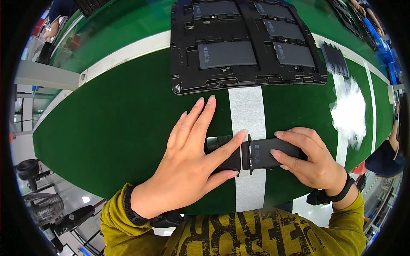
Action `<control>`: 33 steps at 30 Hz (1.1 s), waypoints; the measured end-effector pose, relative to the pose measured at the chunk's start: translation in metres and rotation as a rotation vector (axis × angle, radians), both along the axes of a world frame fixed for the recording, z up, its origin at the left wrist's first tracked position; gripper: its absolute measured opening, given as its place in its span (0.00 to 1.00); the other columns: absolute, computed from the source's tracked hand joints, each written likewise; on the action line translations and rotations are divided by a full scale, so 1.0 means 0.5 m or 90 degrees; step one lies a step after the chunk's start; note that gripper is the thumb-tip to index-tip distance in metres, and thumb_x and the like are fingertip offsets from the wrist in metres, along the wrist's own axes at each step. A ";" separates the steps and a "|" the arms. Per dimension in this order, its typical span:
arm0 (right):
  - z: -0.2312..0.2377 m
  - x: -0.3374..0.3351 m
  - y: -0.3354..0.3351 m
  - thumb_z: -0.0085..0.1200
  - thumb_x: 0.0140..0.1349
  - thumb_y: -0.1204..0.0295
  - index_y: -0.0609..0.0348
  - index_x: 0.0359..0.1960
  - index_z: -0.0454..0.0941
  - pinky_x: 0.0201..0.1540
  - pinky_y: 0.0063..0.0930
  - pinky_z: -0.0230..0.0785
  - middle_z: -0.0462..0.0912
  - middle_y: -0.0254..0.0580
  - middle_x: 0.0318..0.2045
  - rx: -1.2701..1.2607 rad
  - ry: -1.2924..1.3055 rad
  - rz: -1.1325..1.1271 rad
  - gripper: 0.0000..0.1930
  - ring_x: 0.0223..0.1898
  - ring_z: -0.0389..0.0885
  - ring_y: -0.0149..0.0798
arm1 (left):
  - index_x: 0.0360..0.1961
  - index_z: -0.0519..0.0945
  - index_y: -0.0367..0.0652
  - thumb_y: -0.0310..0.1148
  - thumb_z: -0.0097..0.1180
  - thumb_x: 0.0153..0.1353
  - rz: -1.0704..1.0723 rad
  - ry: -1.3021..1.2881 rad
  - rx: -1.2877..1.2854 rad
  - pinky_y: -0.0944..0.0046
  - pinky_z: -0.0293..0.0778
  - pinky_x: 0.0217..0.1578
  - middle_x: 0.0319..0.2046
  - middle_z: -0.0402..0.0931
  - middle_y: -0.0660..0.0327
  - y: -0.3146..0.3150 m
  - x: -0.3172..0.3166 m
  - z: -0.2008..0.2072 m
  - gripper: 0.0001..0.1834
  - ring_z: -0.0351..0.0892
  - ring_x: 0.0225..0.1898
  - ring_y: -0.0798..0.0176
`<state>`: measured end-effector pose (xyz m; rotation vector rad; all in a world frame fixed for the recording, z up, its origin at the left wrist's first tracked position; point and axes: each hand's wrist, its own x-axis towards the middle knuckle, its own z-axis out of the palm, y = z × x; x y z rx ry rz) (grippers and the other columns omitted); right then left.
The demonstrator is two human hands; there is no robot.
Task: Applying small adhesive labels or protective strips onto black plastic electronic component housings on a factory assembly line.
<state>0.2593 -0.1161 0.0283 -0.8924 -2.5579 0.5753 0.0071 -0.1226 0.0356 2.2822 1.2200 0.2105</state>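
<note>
A flat black battery pack [267, 152] lies across the white strip on the green table, held at its right end by my right hand [309, 155]. The fingers of that hand are closed over its edges and top. The battery's left end meets a small black fixture [245, 155] with a thin raised bar. My left hand [188, 158] is open over the fixture's left part. Its index finger and thumb rest at the far and near sides, and the other fingers stretch out above the table. The palm hides part of the fixture.
Beyond my hands stands a black moulded tray [183, 77] with several batteries in its pockets. Right of it lies a stack of dark strips [334, 59] and a pile of shiny clear film [350, 113]. A white strip [248, 106] runs down the green table [115, 123].
</note>
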 end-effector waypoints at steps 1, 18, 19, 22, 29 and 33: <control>0.001 0.000 -0.001 0.59 0.39 0.75 0.59 0.37 0.78 0.42 0.32 0.67 0.71 0.46 0.42 0.004 -0.005 -0.002 0.18 0.42 0.70 0.44 | 0.52 0.70 0.54 0.40 0.62 0.42 0.000 -0.003 -0.001 0.47 0.45 0.57 0.60 0.40 0.39 0.000 0.000 0.000 0.31 0.42 0.61 0.39; 0.005 0.003 -0.011 0.55 0.40 0.75 0.60 0.41 0.75 0.43 0.33 0.68 0.70 0.50 0.43 0.093 -0.032 0.022 0.20 0.42 0.71 0.46 | 0.31 0.70 0.46 0.43 0.65 0.37 -0.105 -0.099 0.150 0.63 0.52 0.32 0.26 0.63 0.64 0.003 0.020 -0.020 0.22 0.62 0.28 0.62; 0.006 0.004 -0.011 0.55 0.40 0.75 0.60 0.41 0.75 0.43 0.33 0.68 0.70 0.50 0.43 0.086 -0.025 0.022 0.21 0.42 0.71 0.47 | 0.31 0.70 0.46 0.43 0.65 0.37 -0.105 -0.098 0.154 0.63 0.52 0.32 0.26 0.63 0.64 0.001 0.020 -0.021 0.22 0.62 0.28 0.62; 0.008 0.002 -0.011 0.56 0.40 0.75 0.60 0.41 0.75 0.43 0.34 0.68 0.71 0.49 0.42 0.091 -0.019 0.022 0.20 0.42 0.71 0.47 | 0.29 0.70 0.46 0.40 0.63 0.40 -0.164 -0.049 0.233 0.64 0.53 0.31 0.25 0.63 0.63 -0.004 0.018 -0.036 0.18 0.63 0.28 0.63; 0.010 0.001 -0.012 0.57 0.40 0.76 0.61 0.40 0.74 0.43 0.34 0.67 0.71 0.49 0.42 0.081 0.010 0.027 0.20 0.42 0.70 0.47 | 0.27 0.70 0.45 0.39 0.61 0.43 -0.162 -0.104 0.217 0.64 0.55 0.30 0.25 0.63 0.63 -0.001 0.019 -0.030 0.15 0.62 0.28 0.62; 0.017 0.000 -0.016 0.58 0.40 0.77 0.62 0.39 0.75 0.43 0.34 0.66 0.71 0.49 0.42 0.086 0.009 0.029 0.19 0.42 0.70 0.47 | 0.26 0.68 0.45 0.39 0.58 0.46 -0.204 -0.115 0.202 0.64 0.59 0.30 0.24 0.62 0.62 -0.001 0.016 -0.034 0.14 0.62 0.28 0.60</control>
